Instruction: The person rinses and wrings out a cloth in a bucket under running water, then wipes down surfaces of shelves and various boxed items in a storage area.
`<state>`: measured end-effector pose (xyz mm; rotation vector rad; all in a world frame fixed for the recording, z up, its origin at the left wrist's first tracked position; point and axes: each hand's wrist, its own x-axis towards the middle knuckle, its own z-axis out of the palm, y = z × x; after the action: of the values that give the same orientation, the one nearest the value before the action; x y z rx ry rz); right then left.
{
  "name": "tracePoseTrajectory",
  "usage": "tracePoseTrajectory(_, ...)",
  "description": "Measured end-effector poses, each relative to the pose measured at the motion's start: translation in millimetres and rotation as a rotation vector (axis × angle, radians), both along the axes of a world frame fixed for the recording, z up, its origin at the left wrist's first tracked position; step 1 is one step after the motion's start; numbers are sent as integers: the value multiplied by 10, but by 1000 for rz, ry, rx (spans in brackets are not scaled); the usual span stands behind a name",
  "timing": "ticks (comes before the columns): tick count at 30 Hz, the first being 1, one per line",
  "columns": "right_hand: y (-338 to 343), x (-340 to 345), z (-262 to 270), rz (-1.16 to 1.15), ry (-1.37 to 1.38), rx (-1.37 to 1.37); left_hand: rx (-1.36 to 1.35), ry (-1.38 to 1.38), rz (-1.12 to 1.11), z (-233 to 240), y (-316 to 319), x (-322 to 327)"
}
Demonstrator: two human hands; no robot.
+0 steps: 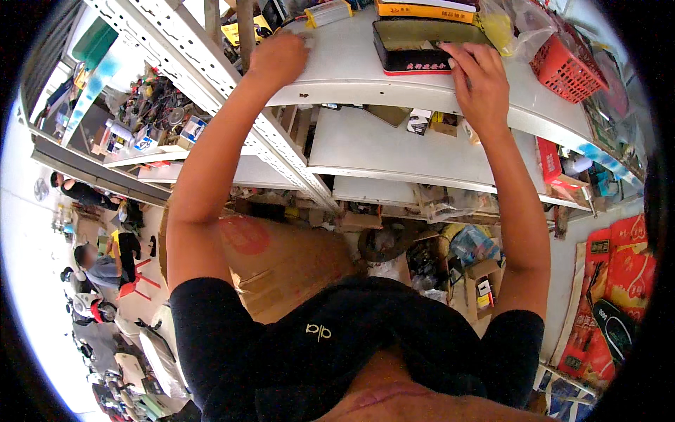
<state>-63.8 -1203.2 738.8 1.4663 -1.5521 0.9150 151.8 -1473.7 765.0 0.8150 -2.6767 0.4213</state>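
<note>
My left hand (pixel 278 59) is over the left part of the white metal shelf (pixel 337 58), near the upright post; its fingers are curled and blurred, and what they may hold is hidden. My right hand (pixel 479 79) is at the right front corner of an open black tin box (pixel 416 62), thumb and forefinger at its rim. A few small items lie in the box. Whether the fingers pinch something there is not plain. Behind the box lies a yellow-orange box (pixel 424 11), and a silver and yellow packet (pixel 328 13) lies between the hands at the back.
A red plastic basket (pixel 568 68) and clear plastic bags stand to the right. The perforated metal post (pixel 211 68) rises beside my left arm. Lower shelves hold small cartons. A large cardboard box (pixel 290 264) is below. Two people are far off at the left.
</note>
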Motion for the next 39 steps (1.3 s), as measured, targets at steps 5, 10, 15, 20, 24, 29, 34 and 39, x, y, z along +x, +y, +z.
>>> tracePoseTrajectory(5,-28,65,19,15,-6,-17,14,-36,131,48,-378,46)
tracePoseTrajectory(10,-14,69,14,7,-18,-14,26,30,143,59,-553,-236)
tracePoseTrajectory(15,-20,61,14,-4,13,-14,-39,-39,173,-159,-1141,-445)
tracePoseTrajectory(20,-6,81,18,0,-4,-15,32,-66,147,-193,-1343,-467)
tracePoseTrajectory(24,-9,84,25,1,-5,-16,55,-65,195,-87,-898,-285)
tracePoseTrajectory(29,-12,41,-4,-25,25,-12,103,-66,147,158,146,144)
tracePoseTrajectory(34,-14,68,-1,-39,14,-12,190,75,-157,259,864,606)
tracePoseTrajectory(39,-4,88,8,-23,-3,10,878,363,-318,232,953,942)
